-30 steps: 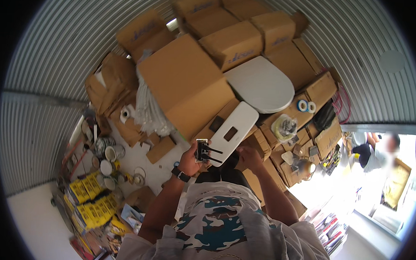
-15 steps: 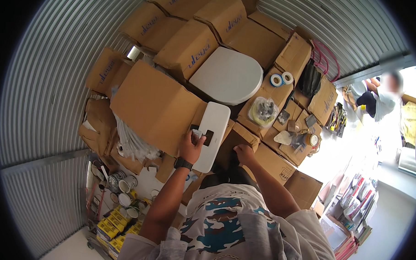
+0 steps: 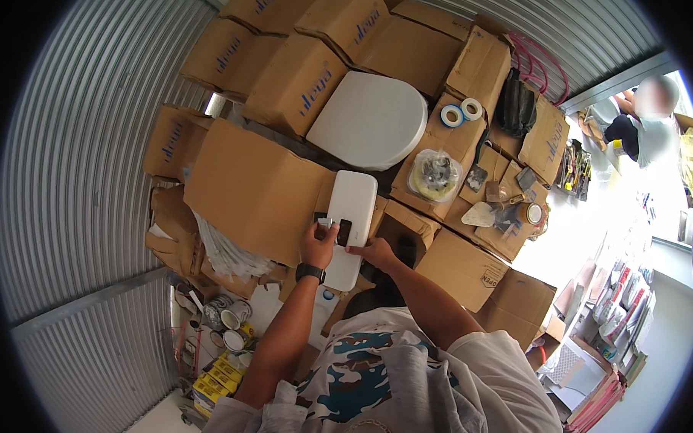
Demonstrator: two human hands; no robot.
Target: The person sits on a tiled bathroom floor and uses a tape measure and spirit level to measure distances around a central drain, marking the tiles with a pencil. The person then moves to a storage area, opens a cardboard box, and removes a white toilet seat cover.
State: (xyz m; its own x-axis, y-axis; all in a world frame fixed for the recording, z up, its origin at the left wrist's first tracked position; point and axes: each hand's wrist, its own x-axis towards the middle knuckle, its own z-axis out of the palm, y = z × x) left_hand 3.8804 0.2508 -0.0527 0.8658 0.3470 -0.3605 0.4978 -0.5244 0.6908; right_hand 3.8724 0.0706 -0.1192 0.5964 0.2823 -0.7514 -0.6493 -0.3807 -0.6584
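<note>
A long white tank lid (image 3: 355, 191) with rounded corners lies in front of me, with a dark rectangular opening near its middle. My left hand (image 3: 316, 247), with a dark watch on its wrist, is closed on a small silver piece (image 3: 326, 223) at the left side of that opening. At the lid's right edge, my right hand (image 3: 376, 253) grips it just below the opening, thumb on the top face. Beyond the lid sits a white toilet seat (image 3: 369, 118) among the boxes. My fingers partly hide the silver piece.
A large cardboard box (image 3: 252, 190) stands left of the lid, and more boxes (image 3: 320, 86) are stacked behind. Tape rolls (image 3: 451, 115), a plastic tub (image 3: 435, 176) and trowels (image 3: 480, 213) lie on boxes to the right. Paint cans (image 3: 236, 315) stand lower left. Another person (image 3: 647, 120) is far right.
My right hand has moved left, from beside the lid onto its right edge. My left hand stays at the opening with the silver piece. The view has shifted slightly.
</note>
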